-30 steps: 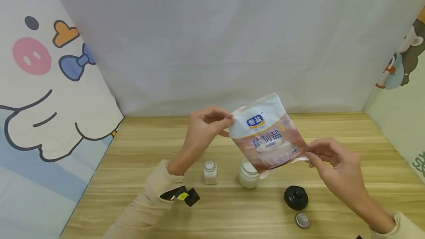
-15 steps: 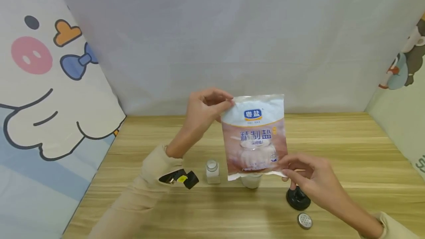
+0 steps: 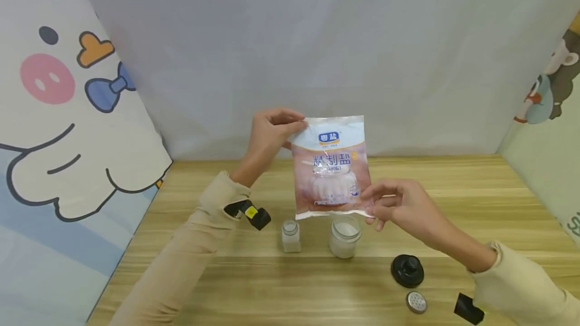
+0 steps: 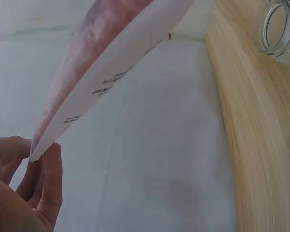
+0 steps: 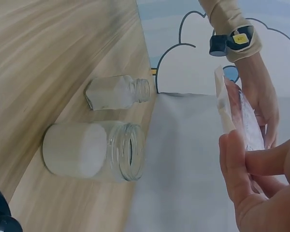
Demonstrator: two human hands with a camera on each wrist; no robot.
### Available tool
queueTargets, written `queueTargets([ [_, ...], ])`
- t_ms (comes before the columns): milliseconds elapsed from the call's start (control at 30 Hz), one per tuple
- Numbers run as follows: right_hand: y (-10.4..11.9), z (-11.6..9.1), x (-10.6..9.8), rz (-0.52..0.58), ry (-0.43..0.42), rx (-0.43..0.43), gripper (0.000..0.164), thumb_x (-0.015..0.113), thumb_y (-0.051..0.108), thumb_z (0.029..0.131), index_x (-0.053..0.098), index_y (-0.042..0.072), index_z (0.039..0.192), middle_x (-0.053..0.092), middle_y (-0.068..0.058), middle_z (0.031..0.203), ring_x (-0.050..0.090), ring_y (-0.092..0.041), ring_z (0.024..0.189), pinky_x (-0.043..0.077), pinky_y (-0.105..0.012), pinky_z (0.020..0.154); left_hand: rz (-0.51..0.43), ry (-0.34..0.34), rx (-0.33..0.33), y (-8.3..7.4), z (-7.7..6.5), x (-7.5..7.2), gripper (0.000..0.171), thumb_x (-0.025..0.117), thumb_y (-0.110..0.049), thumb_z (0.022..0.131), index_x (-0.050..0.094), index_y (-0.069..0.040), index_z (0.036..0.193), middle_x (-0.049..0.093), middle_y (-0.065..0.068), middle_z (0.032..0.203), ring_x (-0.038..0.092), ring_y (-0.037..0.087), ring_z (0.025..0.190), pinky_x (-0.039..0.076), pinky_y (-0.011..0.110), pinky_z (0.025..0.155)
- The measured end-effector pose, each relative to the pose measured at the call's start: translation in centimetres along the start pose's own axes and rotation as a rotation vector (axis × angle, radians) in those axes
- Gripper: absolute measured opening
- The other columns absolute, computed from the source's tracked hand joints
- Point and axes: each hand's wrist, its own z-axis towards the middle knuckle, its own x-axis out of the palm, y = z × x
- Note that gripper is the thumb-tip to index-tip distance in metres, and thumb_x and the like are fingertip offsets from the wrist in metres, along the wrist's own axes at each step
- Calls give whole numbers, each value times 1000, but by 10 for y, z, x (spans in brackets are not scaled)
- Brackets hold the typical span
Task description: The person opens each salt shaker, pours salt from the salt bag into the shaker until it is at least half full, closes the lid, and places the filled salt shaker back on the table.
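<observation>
A pink and pale-blue salt packet [image 3: 333, 170] is held upright above the table, its printed front toward the head camera. My left hand [image 3: 273, 135] pinches its upper left corner; in the left wrist view, thumb and fingers meet on the edge of the packet [image 4: 101, 72]. At the lower right corner, my right hand [image 3: 401, 205] pinches it between thumb and fingers. Below the packet stand an uncapped glass jar [image 3: 344, 240] and a smaller uncapped glass bottle [image 3: 291, 238]. White contents show in both, filling the jar [image 5: 82, 147] partway in the right wrist view.
A black knobbed lid [image 3: 407, 270] lies on the wooden table [image 3: 217, 286], right of the jar. Just in front of it is a round perforated metal cap [image 3: 416, 302]. A pale cloth wall [image 3: 317, 39] rises behind the table.
The packet has turned from tilted to nearly upright, and has moved left and up. Both hands keep their pinch on it. The jar beneath, partly covered before, now shows fully.
</observation>
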Motion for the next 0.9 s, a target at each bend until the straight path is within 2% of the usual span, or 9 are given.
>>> queueTargets([
  [133,-2,16,0,32,23,45,27,57,-11,79,59,-13,106,60,-20,90,65,-26,65,58,-38,62,-8,-45,-45,13,9,1,15,76,-5,78,72,-3,92,70,9,87,66,20,73,57,32,51],
  [333,-14,38,-7,35,37,86,31,55,-13,77,58,-16,107,59,-19,87,67,-27,71,59,-37,65,23,-67,-70,36,17,4,14,75,-5,79,72,-2,93,69,10,89,64,17,74,56,27,53],
  [467,-23,55,-8,43,54,119,32,57,-11,77,57,-16,109,60,-18,90,68,-26,73,59,-37,69,45,-71,-149,50,21,2,18,74,-1,78,71,1,96,68,13,96,66,20,76,58,28,58],
  [700,-49,81,-5,67,113,154,32,58,-14,80,54,-20,111,64,-17,86,68,-25,74,59,-37,71,149,58,-289,80,26,-2,31,69,7,75,69,4,106,64,19,111,63,20,76,58,30,67],
  [900,-70,96,3,51,178,215,26,56,-13,83,57,-19,108,65,-20,89,67,-22,71,58,-40,75,228,172,-404,108,26,-7,45,65,12,69,67,1,113,49,19,134,60,22,84,57,34,75],
])
